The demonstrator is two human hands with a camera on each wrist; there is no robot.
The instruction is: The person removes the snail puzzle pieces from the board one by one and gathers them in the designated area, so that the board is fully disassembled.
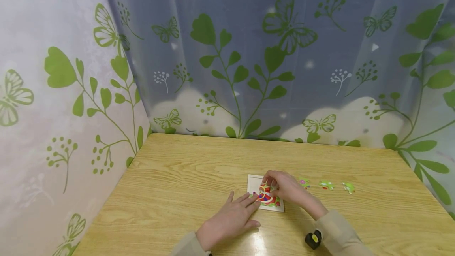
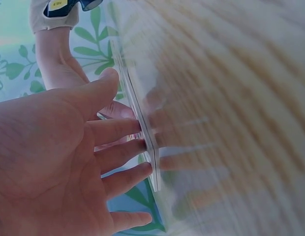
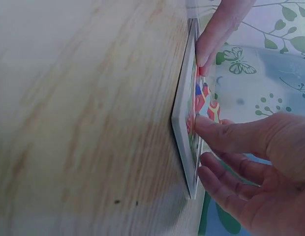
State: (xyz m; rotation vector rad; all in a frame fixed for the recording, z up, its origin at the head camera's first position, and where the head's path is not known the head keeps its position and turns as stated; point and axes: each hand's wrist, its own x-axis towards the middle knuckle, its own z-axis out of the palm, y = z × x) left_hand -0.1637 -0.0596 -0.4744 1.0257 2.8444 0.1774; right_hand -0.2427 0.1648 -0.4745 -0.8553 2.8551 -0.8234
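Note:
A small square puzzle board point(image 1: 253, 181) with a pale frame lies on the table, its lower part filled with red, blue, yellow and green pieces. My right hand point(image 1: 287, 187) arches over its right side. Thumb and fingers pinch a red and yellow puzzle piece point(image 3: 213, 107), which stands up from the board in the right wrist view; the fingers partly cover it. My left hand point(image 1: 232, 215) is spread flat, its fingertips resting on the board's lower left. In the left wrist view, the fingers point(image 2: 120, 154) reach straight to the board's edge point(image 2: 151, 152).
Right of the board lie three loose puzzle pieces in a row: one green with pink point(image 1: 303, 183), one green and white point(image 1: 326, 185) and one mostly green point(image 1: 349, 187). A black wrist device point(image 1: 313, 239) sits at the right sleeve. A patterned curtain point(image 1: 249, 90) borders the wooden table point(image 1: 177, 169).

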